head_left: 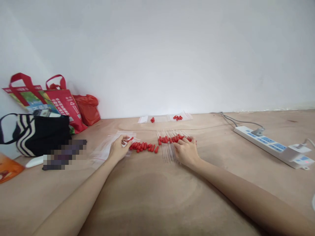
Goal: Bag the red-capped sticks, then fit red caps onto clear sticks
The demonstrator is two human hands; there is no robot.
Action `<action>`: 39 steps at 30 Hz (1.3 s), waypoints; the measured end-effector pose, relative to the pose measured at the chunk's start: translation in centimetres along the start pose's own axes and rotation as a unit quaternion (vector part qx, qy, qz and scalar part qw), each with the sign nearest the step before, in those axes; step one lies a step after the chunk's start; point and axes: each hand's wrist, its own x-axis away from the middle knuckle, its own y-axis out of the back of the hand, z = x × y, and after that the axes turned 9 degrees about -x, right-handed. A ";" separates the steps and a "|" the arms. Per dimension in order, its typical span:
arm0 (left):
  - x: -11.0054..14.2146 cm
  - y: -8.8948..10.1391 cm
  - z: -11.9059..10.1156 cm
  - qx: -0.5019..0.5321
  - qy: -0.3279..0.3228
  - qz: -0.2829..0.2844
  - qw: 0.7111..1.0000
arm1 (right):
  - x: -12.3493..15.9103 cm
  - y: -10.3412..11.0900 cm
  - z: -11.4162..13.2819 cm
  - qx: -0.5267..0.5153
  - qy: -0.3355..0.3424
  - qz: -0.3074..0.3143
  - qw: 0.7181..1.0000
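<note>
My left hand (119, 148) rests on the wooden table (152, 196) beside clear plastic bags (105, 149). Its fingers pinch a small red rubber bulb (130, 139). A heap of loose red bulbs (144, 147) lies just to its right. My right hand (185, 150) lies curled over a row of clear glass droppers (169, 147) fitted with red bulbs, fingers pressed onto them. What, if anything, the right fingers grip is hidden.
Filled clear bags with red bulbs (169, 118) lie at the back near the wall. A white power strip (273, 146) with cables sits at right. Red shopping bags (59, 101), a black-and-white striped bag (36, 134) and an orange packet (7, 168) stand at left.
</note>
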 end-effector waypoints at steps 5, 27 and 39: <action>0.1 -0.4 -0.1 -0.008 0.010 0.041 0.999 | 0.4 0.0 0.7 0.009 -0.004 0.007 1.000; 1.1 -2.4 -9.3 -0.068 -0.288 -0.021 0.955 | 2.4 1.6 -4.6 -0.043 -0.035 -0.088 0.995; -1.9 -5.7 -11.8 -0.101 -0.416 0.078 0.900 | 2.7 1.4 -4.7 -0.074 -0.044 -0.115 0.990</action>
